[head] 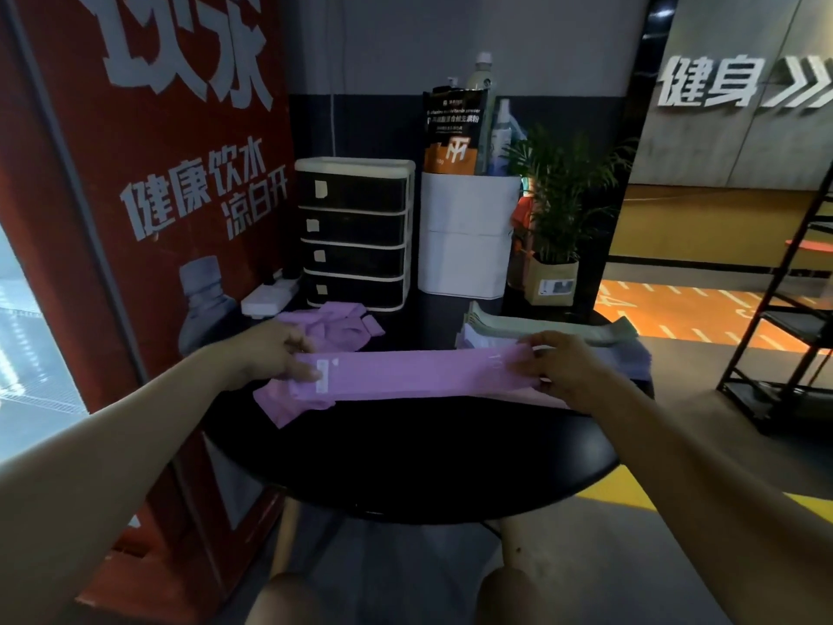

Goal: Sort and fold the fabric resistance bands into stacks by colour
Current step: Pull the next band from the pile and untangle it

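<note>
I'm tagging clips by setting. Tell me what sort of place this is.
Most likely a gym or fitness club, in a corner by the entrance. The wall sign reads "fitness" in Chinese, a protein powder bag stands on the white bin, and the hands stretch a purple resistance band over a round black table.

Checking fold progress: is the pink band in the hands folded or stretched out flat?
Stretched out flat. The pink band spans full length between the left hand and right hand, each pinching one end above the black table.

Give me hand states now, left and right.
Left hand: pinching the label end of the pink resistance band.
Right hand: pinching the band's other end, stretched flat over the black table.
</note>
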Motion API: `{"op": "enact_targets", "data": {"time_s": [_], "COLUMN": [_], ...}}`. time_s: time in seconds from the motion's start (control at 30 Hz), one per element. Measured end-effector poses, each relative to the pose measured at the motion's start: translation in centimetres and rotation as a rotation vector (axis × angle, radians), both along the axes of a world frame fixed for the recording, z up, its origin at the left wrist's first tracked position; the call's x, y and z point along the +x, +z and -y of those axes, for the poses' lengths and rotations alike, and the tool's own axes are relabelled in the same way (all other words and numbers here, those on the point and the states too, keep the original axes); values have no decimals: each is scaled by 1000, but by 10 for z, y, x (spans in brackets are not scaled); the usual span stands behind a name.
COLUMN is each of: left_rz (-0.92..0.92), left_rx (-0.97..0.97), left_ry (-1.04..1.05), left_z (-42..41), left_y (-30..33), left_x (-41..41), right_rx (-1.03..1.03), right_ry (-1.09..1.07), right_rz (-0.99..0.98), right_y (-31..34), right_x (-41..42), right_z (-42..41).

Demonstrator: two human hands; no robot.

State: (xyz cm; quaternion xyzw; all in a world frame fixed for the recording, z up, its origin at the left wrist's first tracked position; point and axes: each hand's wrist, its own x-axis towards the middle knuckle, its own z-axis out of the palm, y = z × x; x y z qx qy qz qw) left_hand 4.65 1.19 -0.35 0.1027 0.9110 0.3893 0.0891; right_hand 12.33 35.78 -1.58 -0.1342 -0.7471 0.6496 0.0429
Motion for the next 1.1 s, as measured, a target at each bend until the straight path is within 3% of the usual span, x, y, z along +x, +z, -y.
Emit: {"op": "enact_targets", "data": {"time_s": [0.27, 0.43, 0.67, 1.0, 1.1], "left_rz": [78, -208, -419, -472, -464], "left_rx": [232, 28, -122, -27, -46], "left_ry": [42, 123, 94, -363, -407], "left_z": [-35, -53, -64, -120, -126], "left_y": [-29, -61, -88, -92, -98], "left_x": [28, 29, 30, 67, 70], "right_rx": [102, 276, 528, 589, 590], "right_ry": [-186, -247, -256, -372, -421], "right_rz": [112, 112, 28, -38, -43], "right_y": [-41, -62, -74, -77, -81], "right_x": [40, 59, 61, 65, 66], "right_z": [-17, -20, -20, -25, -28]}}
